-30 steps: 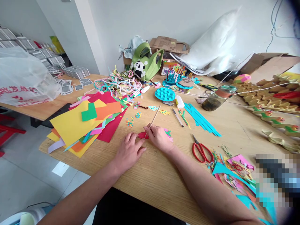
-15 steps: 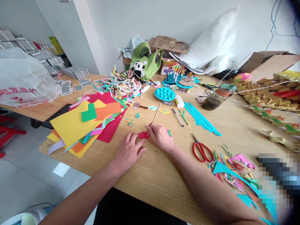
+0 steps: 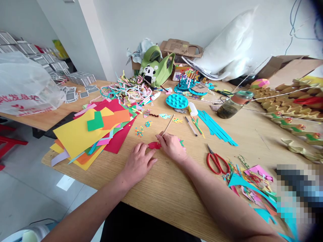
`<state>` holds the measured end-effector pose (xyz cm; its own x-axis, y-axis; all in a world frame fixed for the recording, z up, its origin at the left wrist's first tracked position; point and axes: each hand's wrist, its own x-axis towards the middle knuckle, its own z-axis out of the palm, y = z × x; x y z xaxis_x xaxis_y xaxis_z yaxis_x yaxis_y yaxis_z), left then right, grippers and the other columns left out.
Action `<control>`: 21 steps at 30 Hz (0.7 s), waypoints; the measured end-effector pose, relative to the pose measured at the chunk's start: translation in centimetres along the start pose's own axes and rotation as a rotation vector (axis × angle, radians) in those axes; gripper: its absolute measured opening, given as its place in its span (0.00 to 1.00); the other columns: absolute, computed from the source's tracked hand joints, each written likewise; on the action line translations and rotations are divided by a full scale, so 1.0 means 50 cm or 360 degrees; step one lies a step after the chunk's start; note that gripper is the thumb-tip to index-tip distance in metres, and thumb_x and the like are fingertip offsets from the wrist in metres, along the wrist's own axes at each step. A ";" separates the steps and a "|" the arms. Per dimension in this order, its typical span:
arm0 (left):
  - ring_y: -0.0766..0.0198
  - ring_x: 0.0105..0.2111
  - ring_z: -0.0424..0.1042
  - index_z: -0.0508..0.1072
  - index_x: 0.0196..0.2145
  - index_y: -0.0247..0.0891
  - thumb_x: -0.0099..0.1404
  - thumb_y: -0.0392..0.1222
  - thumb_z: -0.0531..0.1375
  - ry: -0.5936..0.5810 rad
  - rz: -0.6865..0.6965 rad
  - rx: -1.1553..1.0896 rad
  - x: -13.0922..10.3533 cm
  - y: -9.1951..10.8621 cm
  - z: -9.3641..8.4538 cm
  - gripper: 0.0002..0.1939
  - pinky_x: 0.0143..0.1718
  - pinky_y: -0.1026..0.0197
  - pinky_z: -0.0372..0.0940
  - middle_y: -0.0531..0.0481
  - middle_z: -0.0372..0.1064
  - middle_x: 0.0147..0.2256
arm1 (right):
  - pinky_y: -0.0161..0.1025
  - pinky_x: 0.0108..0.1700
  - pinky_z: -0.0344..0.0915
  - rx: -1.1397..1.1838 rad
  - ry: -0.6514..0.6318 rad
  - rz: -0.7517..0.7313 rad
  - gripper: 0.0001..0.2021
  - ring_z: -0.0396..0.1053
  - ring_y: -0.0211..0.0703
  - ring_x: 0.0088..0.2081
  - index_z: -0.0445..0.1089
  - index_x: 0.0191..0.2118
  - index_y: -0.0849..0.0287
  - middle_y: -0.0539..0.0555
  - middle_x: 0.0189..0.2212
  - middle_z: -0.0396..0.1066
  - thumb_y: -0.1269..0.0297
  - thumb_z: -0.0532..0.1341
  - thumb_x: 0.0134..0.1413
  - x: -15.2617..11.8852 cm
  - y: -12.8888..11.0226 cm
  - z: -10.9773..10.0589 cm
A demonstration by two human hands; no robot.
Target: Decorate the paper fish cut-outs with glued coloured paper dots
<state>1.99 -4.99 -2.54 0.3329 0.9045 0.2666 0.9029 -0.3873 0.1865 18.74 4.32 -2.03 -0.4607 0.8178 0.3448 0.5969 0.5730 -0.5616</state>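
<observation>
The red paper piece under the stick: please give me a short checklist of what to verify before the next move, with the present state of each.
1. Left hand rests flat beside the red paper piece, touching its edge: ok.
2. Right hand grips the wooden stick: ok.
3. Stick tip on the paper: cannot tell, fingers hide it.
4. Red scissors lie apart from both hands: ok.
5. Table bare near the hands: ok.

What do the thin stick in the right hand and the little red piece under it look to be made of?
The stick looks like bare wood or bamboo: pale tan, matte, straight. The red piece seems to be thin coloured paper or foam sheet: flat, matte, cut edge; which one is unclear.
</observation>
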 end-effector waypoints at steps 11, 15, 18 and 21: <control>0.50 0.51 0.62 0.72 0.52 0.42 0.68 0.46 0.59 0.0007 -0.0003 -0.0019 0.003 0.001 -0.001 0.16 0.53 0.44 0.63 0.42 0.64 0.47 | 0.33 0.32 0.59 0.0068 -0.0038 0.0039 0.13 0.69 0.37 0.27 0.64 0.30 0.56 0.52 0.27 0.72 0.63 0.52 0.67 0.002 -0.004 0.006; 0.50 0.51 0.61 0.72 0.52 0.42 0.68 0.46 0.59 0.0010 -0.0004 -0.0014 0.001 0.000 0.001 0.16 0.54 0.44 0.63 0.42 0.64 0.48 | 0.33 0.32 0.59 0.0071 -0.0023 0.0047 0.12 0.69 0.37 0.26 0.64 0.30 0.57 0.52 0.27 0.72 0.63 0.52 0.67 0.003 -0.004 0.007; 0.50 0.51 0.61 0.72 0.52 0.41 0.68 0.46 0.59 -0.0001 -0.0003 -0.0014 0.001 0.000 0.002 0.16 0.54 0.44 0.63 0.42 0.64 0.48 | 0.33 0.32 0.58 0.0099 -0.0033 0.0022 0.12 0.69 0.37 0.26 0.63 0.30 0.57 0.52 0.26 0.72 0.63 0.52 0.67 0.003 -0.004 0.007; 0.50 0.51 0.61 0.72 0.52 0.40 0.68 0.46 0.59 -0.0016 -0.0002 -0.0010 0.003 -0.001 0.001 0.16 0.54 0.45 0.63 0.42 0.64 0.48 | 0.33 0.31 0.57 0.0078 -0.0040 0.0031 0.14 0.69 0.37 0.25 0.63 0.29 0.57 0.51 0.25 0.71 0.63 0.52 0.67 0.002 -0.005 0.006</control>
<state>2.03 -4.82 -2.57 0.3344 0.9068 0.2568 0.9017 -0.3871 0.1926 18.34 4.27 -2.08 -0.4662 0.8269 0.3145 0.5735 0.5532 -0.6042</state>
